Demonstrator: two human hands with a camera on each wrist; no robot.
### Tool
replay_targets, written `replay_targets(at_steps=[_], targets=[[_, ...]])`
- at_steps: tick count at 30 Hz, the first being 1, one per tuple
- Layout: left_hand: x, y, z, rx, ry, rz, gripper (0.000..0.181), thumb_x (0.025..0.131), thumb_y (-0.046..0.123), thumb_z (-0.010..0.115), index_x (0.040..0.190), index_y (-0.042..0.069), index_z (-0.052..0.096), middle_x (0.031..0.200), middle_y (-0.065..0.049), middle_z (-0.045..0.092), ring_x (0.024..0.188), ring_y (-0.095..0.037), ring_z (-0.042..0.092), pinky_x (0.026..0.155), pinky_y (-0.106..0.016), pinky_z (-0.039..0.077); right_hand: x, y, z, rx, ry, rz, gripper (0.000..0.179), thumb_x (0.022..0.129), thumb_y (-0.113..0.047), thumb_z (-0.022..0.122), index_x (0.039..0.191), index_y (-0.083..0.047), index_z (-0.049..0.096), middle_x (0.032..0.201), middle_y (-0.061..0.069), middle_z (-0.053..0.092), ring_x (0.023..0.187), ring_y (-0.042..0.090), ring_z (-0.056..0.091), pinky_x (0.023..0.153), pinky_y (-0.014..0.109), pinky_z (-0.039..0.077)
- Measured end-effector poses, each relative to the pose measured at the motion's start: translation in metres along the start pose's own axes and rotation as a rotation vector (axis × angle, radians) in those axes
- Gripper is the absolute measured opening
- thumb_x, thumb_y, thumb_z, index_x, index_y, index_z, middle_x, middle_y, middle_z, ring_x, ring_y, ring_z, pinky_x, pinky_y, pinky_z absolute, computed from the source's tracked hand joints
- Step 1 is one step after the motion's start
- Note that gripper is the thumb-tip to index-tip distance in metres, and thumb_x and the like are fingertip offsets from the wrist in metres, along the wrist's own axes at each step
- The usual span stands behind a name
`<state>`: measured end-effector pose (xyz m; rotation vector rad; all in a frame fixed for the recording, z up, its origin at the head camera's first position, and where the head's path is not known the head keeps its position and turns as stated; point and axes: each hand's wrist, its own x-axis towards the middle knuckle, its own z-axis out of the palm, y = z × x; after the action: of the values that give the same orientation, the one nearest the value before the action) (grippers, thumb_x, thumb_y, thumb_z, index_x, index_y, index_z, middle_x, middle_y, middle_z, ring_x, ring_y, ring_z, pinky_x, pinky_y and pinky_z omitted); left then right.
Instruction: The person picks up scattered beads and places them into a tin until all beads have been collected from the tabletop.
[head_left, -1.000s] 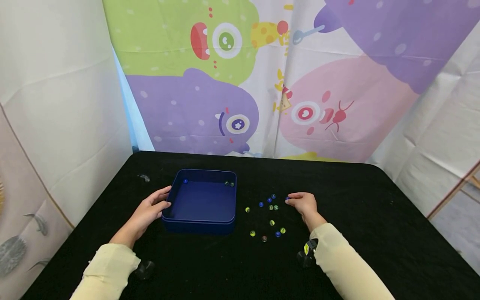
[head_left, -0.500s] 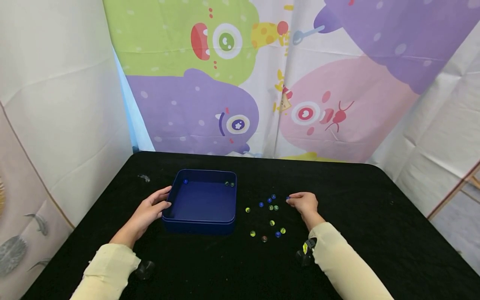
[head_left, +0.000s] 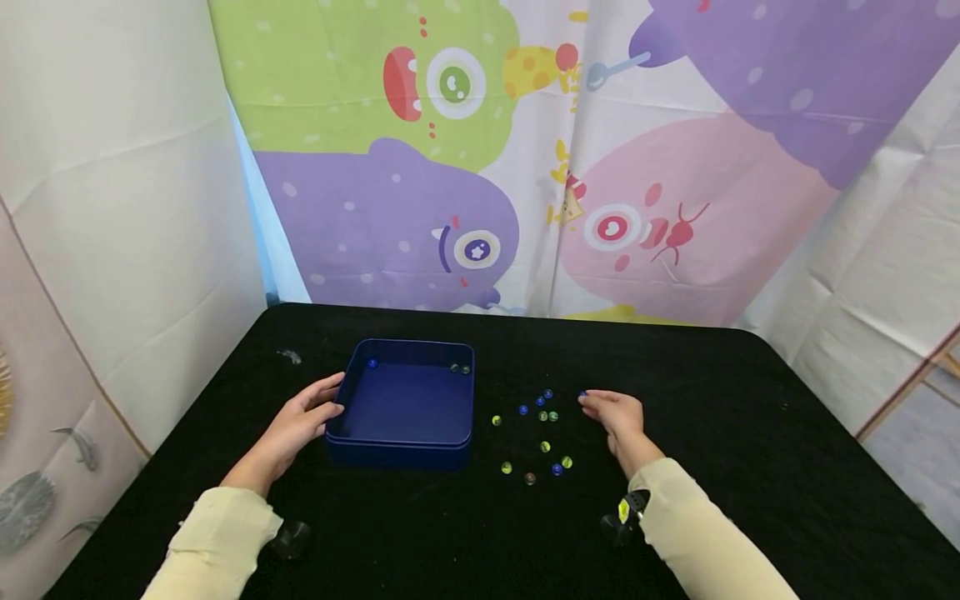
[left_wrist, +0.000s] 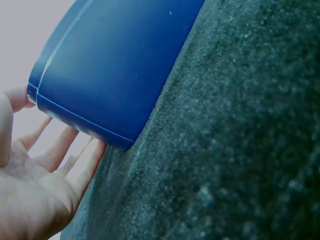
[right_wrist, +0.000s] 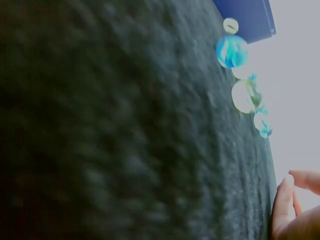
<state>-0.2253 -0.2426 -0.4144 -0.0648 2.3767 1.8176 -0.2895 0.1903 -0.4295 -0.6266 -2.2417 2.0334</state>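
A dark blue rectangular box point(head_left: 401, 457) stands on the black cloth, with a blue marble point(head_left: 372, 363) and two greenish ones point(head_left: 460, 368) inside. My left hand point(head_left: 292, 425) rests against its left side, fingers extended. In the left wrist view, those fingertips point(left_wrist: 95, 150) meet the box wall point(left_wrist: 115, 75). My right hand point(head_left: 617, 417) pinches a blue marble point(head_left: 582, 394) between thumb and fingertips, low over the cloth. Loose marbles, several blue point(head_left: 540, 402) and several yellow-green point(head_left: 545, 447), plus a brownish one point(head_left: 530, 479), lie between box and right hand.
The black-covered table point(head_left: 420, 542) has rounded far corners. A cartoon-printed curtain point(head_left: 390, 208) hangs behind it, with pale fabric point(head_left: 135, 208) at the sides. A small whitish scrap point(head_left: 289, 357) lies left of the box. In the right wrist view, marbles point(right_wrist: 232, 51) line up toward the box.
My right hand has shifted slightly to the right, the blue marble moving along at its fingertips. My left hand, the box and the loose marbles keep their places.
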Motion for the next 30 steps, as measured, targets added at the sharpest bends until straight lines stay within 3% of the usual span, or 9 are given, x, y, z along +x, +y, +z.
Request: replay_targets(at_steps=[10,21,30], targets=[[-0.001,-0.001,-0.001,-0.018,-0.007,-0.007,0.059,0.095,0.020,0.047,0.149,0.013,0.021,0.147,-0.023,0.022,0.130,-0.042,0.029,0.102,-0.054,0.030,-0.019,-0.001,0.005,0.042,-0.047,0.027,0.031,0.084,-0.008,0.067,0.112,0.003,0.062,0.116,0.015,0.058,0.076,0.007,0.063,0.081,0.026,0.052],[0.001,0.000,-0.001,-0.004,-0.010,-0.006,0.059,0.096,0.020,0.047,0.149,0.014,0.021,0.147,-0.023,0.023,0.130,-0.041,0.029,0.103,-0.055,0.029,-0.038,-0.004,0.016,0.153,-0.096,-0.024,0.026,0.082,-0.001,0.067,0.105,0.008,0.064,0.092,0.004,0.064,0.079,0.013,0.065,0.082,0.030,0.052],[0.001,0.000,-0.001,0.003,-0.003,-0.003,0.059,0.096,0.020,0.046,0.149,0.013,0.022,0.147,-0.023,0.023,0.129,-0.041,0.030,0.102,-0.055,0.030,-0.049,-0.008,0.025,0.164,-0.145,-0.026,0.035,0.082,-0.004,0.069,0.113,0.009,0.060,0.096,0.005,0.065,0.081,0.012,0.065,0.085,0.031,0.051]])
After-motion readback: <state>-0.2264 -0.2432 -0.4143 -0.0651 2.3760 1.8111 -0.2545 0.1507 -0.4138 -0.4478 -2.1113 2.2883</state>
